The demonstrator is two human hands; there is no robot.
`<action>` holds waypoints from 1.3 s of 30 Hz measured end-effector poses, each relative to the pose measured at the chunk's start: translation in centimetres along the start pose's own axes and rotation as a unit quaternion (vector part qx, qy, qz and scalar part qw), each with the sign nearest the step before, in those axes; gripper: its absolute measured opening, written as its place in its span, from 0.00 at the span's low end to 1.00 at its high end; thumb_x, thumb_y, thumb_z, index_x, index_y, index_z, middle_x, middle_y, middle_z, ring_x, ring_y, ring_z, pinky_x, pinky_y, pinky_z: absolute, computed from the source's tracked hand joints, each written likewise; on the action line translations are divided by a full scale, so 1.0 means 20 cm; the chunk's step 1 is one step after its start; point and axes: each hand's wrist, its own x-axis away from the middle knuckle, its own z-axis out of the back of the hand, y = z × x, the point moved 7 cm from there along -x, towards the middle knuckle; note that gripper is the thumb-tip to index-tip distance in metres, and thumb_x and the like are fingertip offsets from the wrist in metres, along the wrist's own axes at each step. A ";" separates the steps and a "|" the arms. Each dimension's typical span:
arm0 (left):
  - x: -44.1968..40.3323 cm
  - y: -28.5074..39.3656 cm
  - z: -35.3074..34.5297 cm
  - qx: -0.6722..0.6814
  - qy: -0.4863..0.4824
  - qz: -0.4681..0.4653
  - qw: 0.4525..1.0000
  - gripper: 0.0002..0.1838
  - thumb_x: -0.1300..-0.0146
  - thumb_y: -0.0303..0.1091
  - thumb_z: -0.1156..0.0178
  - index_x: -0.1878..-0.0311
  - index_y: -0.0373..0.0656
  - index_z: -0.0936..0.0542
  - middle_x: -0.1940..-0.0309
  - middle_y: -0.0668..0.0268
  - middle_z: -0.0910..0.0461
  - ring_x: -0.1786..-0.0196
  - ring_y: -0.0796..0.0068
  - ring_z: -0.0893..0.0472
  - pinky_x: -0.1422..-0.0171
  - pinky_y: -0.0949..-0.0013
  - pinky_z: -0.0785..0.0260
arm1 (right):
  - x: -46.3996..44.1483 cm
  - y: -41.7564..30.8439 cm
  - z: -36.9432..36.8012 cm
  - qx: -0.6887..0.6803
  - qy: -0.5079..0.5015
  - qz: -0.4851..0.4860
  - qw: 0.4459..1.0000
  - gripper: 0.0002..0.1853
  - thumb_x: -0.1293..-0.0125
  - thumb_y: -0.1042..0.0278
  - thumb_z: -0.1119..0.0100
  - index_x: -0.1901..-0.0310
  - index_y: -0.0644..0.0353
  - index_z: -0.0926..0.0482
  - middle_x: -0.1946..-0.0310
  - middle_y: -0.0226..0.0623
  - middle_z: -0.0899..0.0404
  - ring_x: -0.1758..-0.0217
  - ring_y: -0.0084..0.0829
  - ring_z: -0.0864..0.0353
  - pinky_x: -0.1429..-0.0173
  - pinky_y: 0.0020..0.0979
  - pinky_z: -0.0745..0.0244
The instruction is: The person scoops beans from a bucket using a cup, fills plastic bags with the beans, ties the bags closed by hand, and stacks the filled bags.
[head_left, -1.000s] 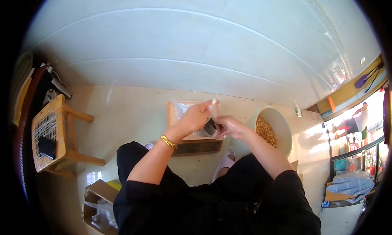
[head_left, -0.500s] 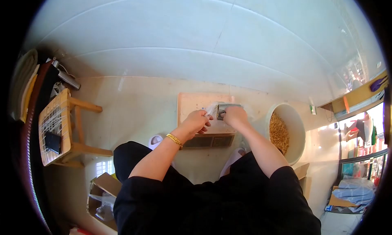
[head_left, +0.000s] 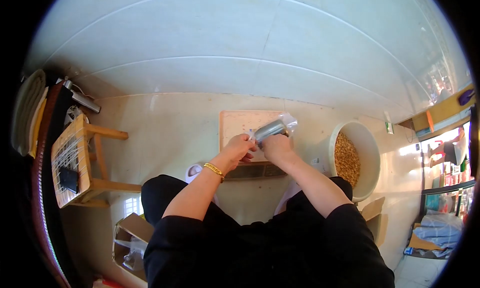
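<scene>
My left hand (head_left: pixel 241 149), with a gold bracelet at its wrist, is closed on the edge of a clear plastic bag (head_left: pixel 288 121). A shiny metal cup (head_left: pixel 270 130) lies tilted on its side in my right hand (head_left: pixel 278 149), with part of the bag around it. Both hands are over a scale (head_left: pixel 232 124) with a flat light top and a dark front panel. To the right stands a large pale tub (head_left: pixel 370 163) holding small yellow-brown pieces (head_left: pixel 346 159).
A wooden stool (head_left: pixel 92 185) with a dark phone (head_left: pixel 68 179) on its woven seat stands at the left. An open cardboard box (head_left: pixel 120 243) with plastic bags is at the lower left. A tiled wall rises behind the scale. A person is visible at the far right.
The metal cup has turned, and its far end now points up and right, with the bag spread beyond it. My left hand remains close beside my right hand.
</scene>
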 end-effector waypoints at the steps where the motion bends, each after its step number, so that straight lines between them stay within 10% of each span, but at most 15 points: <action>1: 0.00 0.01 0.00 0.001 0.004 -0.003 1.000 0.11 0.35 0.39 0.47 0.55 0.43 0.26 0.63 0.68 0.24 0.70 0.79 0.27 0.67 0.74 0.30 | 0.00 -0.02 -0.01 0.011 0.009 0.020 1.000 0.09 0.44 0.68 0.47 0.68 0.56 0.16 0.67 0.41 0.17 0.61 0.39 0.16 0.60 0.36 0.22; 6: 0.02 0.02 0.00 0.009 0.002 -0.023 1.000 0.11 0.35 0.40 0.46 0.57 0.43 0.27 0.62 0.66 0.24 0.70 0.78 0.27 0.68 0.73 0.30 | -0.01 0.08 -0.01 0.083 0.061 -0.012 0.995 0.09 0.45 0.67 0.46 0.68 0.57 0.16 0.69 0.41 0.17 0.64 0.38 0.16 0.63 0.36 0.22; 15: 0.05 0.06 0.01 0.008 -0.001 -0.027 1.000 0.13 0.36 0.37 0.47 0.53 0.39 0.27 0.64 0.65 0.25 0.70 0.78 0.27 0.67 0.74 0.30 | 0.13 0.26 0.31 -0.176 0.098 -0.103 0.974 0.16 0.41 0.54 0.43 0.64 0.60 0.17 0.66 0.48 0.19 0.63 0.44 0.18 0.61 0.40 0.25; 18: 0.04 0.06 0.00 0.010 -0.004 -0.030 0.999 0.14 0.36 0.38 0.46 0.53 0.38 0.28 0.64 0.66 0.25 0.70 0.77 0.27 0.67 0.74 0.30 | 0.18 0.44 0.39 -0.298 0.174 -0.131 0.929 0.18 0.40 0.52 0.43 0.68 0.62 0.19 0.74 0.43 0.20 0.72 0.38 0.20 0.71 0.37 0.28; 21: 0.03 0.08 -0.01 -0.016 -0.014 -0.035 0.999 0.15 0.36 0.39 0.46 0.53 0.38 0.28 0.64 0.66 0.25 0.71 0.77 0.27 0.68 0.74 0.30 | 0.30 0.55 0.42 -0.643 0.088 -0.176 0.740 0.21 0.37 0.46 0.46 0.78 0.54 0.29 0.83 0.23 0.37 0.85 0.18 0.39 0.82 0.25 0.42; 24: 0.04 0.09 -0.02 -0.013 0.001 -0.028 1.000 0.11 0.34 0.38 0.50 0.58 0.39 0.26 0.66 0.66 0.25 0.70 0.76 0.28 0.68 0.72 0.30 | 0.42 0.76 0.52 -0.689 0.132 -0.187 0.688 0.20 0.38 0.46 0.44 0.78 0.54 0.29 0.82 0.25 0.35 0.85 0.20 0.39 0.82 0.24 0.39; 33: 0.01 0.09 -0.05 -0.011 -0.010 -0.032 0.999 0.10 0.34 0.37 0.50 0.60 0.40 0.27 0.67 0.66 0.26 0.71 0.75 0.28 0.69 0.71 0.30 | 1.01 1.41 0.45 -0.605 0.295 -0.274 0.687 0.18 0.36 0.48 0.47 0.76 0.52 0.28 0.81 0.24 0.34 0.82 0.18 0.36 0.78 0.23 0.35; 39: -0.03 0.05 -0.09 -0.026 -0.014 -0.023 0.999 0.12 0.34 0.39 0.47 0.55 0.41 0.27 0.65 0.67 0.25 0.72 0.78 0.28 0.69 0.74 0.30 | 1.14 1.63 0.08 -0.149 0.172 -0.457 0.860 0.17 0.42 0.52 0.43 0.63 0.57 0.18 0.64 0.48 0.19 0.56 0.52 0.22 0.51 0.44 0.30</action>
